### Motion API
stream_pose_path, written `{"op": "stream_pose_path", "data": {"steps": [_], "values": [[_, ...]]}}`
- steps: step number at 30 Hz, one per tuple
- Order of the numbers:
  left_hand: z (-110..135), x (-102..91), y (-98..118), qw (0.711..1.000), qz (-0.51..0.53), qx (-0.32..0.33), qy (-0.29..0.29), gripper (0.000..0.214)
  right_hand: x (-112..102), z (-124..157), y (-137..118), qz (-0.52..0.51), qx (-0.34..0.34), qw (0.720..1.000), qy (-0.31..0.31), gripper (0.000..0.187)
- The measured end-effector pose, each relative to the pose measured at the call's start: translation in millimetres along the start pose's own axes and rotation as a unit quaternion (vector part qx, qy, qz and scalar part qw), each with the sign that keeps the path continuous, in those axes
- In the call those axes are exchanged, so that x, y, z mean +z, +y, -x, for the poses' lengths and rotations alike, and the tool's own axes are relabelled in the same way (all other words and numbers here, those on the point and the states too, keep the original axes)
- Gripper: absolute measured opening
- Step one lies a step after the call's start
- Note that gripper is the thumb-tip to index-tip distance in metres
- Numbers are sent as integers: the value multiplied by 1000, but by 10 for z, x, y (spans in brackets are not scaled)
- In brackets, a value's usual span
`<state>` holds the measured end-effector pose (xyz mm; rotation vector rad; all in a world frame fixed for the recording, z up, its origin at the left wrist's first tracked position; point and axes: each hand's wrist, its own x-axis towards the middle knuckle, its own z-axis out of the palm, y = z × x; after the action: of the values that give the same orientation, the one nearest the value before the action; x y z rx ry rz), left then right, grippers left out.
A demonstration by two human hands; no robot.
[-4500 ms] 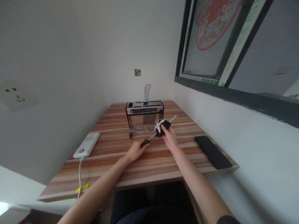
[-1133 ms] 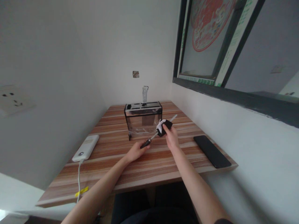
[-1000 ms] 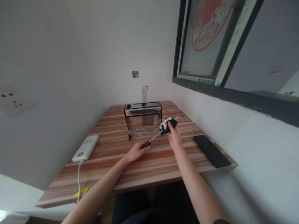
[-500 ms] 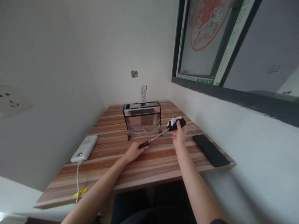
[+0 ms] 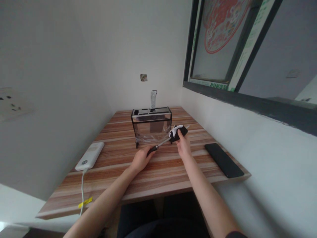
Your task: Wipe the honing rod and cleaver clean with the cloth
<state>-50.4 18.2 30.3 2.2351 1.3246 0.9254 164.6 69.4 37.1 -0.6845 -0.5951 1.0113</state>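
Observation:
My left hand (image 5: 141, 159) is closed round the black handle (image 5: 152, 150) of a sharpening steel, whose thin metal shaft (image 5: 163, 142) slants up to the right. My right hand (image 5: 183, 145) grips a black-and-white cloth (image 5: 178, 132) wrapped round the shaft. A little of the steel's far end pokes out past the cloth. Just behind both hands stands a knife rack (image 5: 151, 121) with a slotted top and clear sides, partly wrapped in plastic film. Out of its top rises an upright handle (image 5: 153, 99) in clear wrapping.
At the left of the wood-grain table (image 5: 119, 132) lies a white power bank (image 5: 90, 155) with a white cable (image 5: 82, 188) running over the front edge past yellow tape (image 5: 85, 202). A black phone (image 5: 223, 159) lies at the right, beside the wall and window frame (image 5: 210, 91).
My right hand has slid the cloth down the shaft towards the handle, to the left, and the tip now shows beyond it. My left hand has moved slightly left.

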Motion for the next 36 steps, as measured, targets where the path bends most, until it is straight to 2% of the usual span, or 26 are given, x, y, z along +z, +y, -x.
{"op": "stream_pose_path", "data": {"steps": [6, 11, 16, 21, 28, 36], "values": [[2, 6, 29, 999, 29, -1, 21, 21, 132, 254, 208, 89, 30, 989, -113, 34], [-3, 0, 54, 995, 91, -13, 22, 19, 182, 404, 260, 135, 45, 970, -197, 32], [-10, 10, 60, 980, 192, -37, -23, 29, 211, 436, 226, 134, 45, 963, -228, 36], [-9, 37, 54, 948, 295, -77, -85, 45, 222, 450, 207, 129, 60, 955, -260, 41], [-24, 31, 87, 923, 353, -110, -107, 50, 223, 445, 187, 119, 56, 962, -239, 38], [-45, 54, 1, 924, 346, -116, -110, 48, 207, 296, 14, 57, 37, 984, -166, 38]]}}
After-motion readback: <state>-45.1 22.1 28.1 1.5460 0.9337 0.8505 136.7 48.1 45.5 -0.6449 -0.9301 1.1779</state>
